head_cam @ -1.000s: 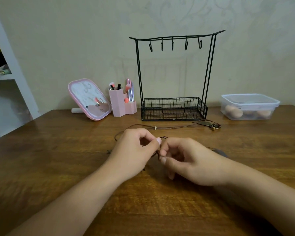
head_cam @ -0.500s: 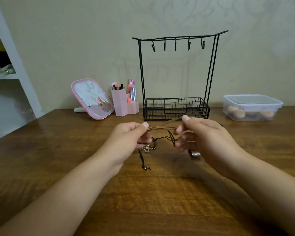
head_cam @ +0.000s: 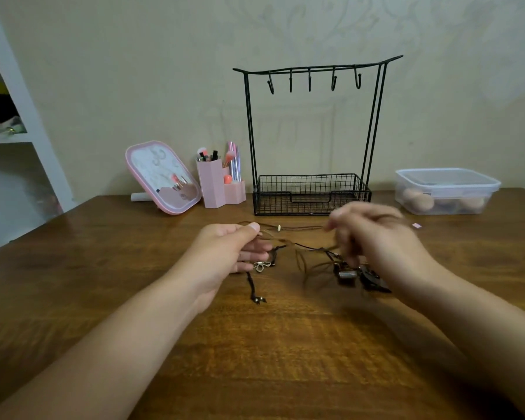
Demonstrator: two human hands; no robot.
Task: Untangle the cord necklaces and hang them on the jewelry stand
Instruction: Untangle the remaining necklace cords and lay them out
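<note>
A tangle of brown and black cord necklaces (head_cam: 303, 251) stretches between my two hands just above the wooden table (head_cam: 255, 353). My left hand (head_cam: 228, 253) pinches the cords at their left end, where a small silver flower pendant (head_cam: 262, 266) and a black tasselled end dangle. My right hand (head_cam: 373, 237), blurred by motion, grips the cords' right end, with dark pendants (head_cam: 356, 272) hanging under it. The black wire jewelry stand (head_cam: 311, 131) with several empty hooks stands behind, against the wall.
A pink tilted mirror (head_cam: 162, 177) and a pink brush holder (head_cam: 220, 184) sit left of the stand. A lidded clear plastic box (head_cam: 446, 189) holding makeup sponges sits to the right. A white shelf unit (head_cam: 19, 122) is at the far left.
Both hands lifted the necklaces off the table and then moved apart. The right hand swung to the right, stretching the cords, and the pendants now hang beneath it.
</note>
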